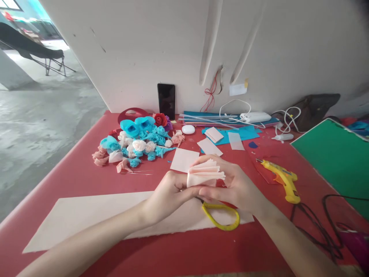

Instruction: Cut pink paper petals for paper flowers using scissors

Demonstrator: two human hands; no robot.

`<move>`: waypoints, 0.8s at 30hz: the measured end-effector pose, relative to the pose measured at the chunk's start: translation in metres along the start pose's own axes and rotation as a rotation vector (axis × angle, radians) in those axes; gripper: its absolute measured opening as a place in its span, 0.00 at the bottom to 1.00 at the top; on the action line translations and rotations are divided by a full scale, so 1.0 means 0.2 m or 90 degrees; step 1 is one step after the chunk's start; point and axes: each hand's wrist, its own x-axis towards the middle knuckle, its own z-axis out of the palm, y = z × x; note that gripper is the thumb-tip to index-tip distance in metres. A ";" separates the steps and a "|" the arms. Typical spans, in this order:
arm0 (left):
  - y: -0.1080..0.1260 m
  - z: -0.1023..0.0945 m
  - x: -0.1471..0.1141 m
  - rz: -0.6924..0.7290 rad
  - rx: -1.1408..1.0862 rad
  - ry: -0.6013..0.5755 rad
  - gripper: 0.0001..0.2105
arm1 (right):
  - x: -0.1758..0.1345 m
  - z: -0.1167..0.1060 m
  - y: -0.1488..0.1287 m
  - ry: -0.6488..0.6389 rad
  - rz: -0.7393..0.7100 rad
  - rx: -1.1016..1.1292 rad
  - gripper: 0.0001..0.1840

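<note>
A pale pink piece of crepe paper [204, 175], gathered into folds, is held between both hands above the table. My left hand [170, 192] is closed on its left side, thumb along the lower edge. My right hand [236, 182] grips it from the right, with fingers behind and thumb in front. Below the hands lies a long pale crepe paper sheet [95, 215]. Yellow-handled scissors [223, 227] rest on that sheet, their blades mostly hidden under my hands. Just beyond, a cut pale paper square [184, 159] lies flat.
Blue, white and pink paper flowers [138, 144] are heaped at the back left. A phone [166, 100] leans on the wall. At right are a yellow glue gun [284, 179], its dark cord [314, 227] and a green board [331, 154]. More cut pieces lie on blue paper [249, 132].
</note>
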 end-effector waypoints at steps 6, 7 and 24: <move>0.01 0.00 -0.02 -0.034 0.001 -0.073 0.13 | 0.00 0.01 -0.01 -0.056 0.035 0.080 0.06; 0.01 0.00 -0.02 -0.051 -0.009 -0.079 0.13 | 0.00 0.01 -0.01 -0.036 0.042 0.087 0.05; -0.01 0.00 0.01 -0.186 -0.305 -0.095 0.14 | 0.02 0.02 0.04 0.061 0.183 0.220 0.13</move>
